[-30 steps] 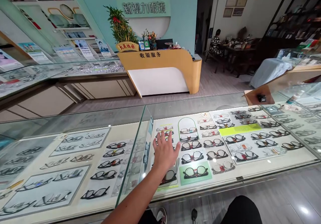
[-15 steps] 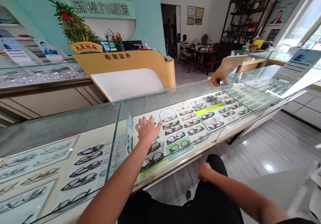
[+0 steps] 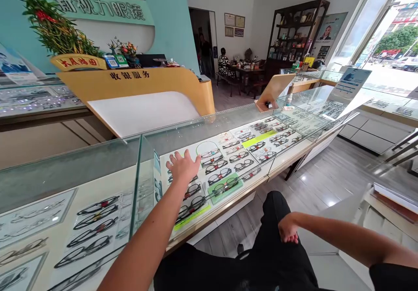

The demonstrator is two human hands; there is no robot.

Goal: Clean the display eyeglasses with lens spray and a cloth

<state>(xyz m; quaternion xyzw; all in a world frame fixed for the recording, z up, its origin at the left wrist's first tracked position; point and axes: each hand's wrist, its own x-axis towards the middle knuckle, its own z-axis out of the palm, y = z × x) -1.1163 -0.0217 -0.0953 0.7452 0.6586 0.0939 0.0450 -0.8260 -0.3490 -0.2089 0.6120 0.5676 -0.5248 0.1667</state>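
My left hand rests with spread fingers on the glass top of the display case, holding nothing. Rows of eyeglasses lie under the glass to its right, one pair on a green card. More dark-framed glasses lie in the case section to the left. Above my thigh, my right hand hangs loosely curled, and no object shows in it.
A wooden mirror stand is on the counter's far part. Behind the case is a cashier desk. A person sits at a back table. Another person stands in the doorway. White furniture is at the right.
The view has turned to the right. My left hand stays on the glass. My right hand has moved right along my thigh, and its fingers now show more.
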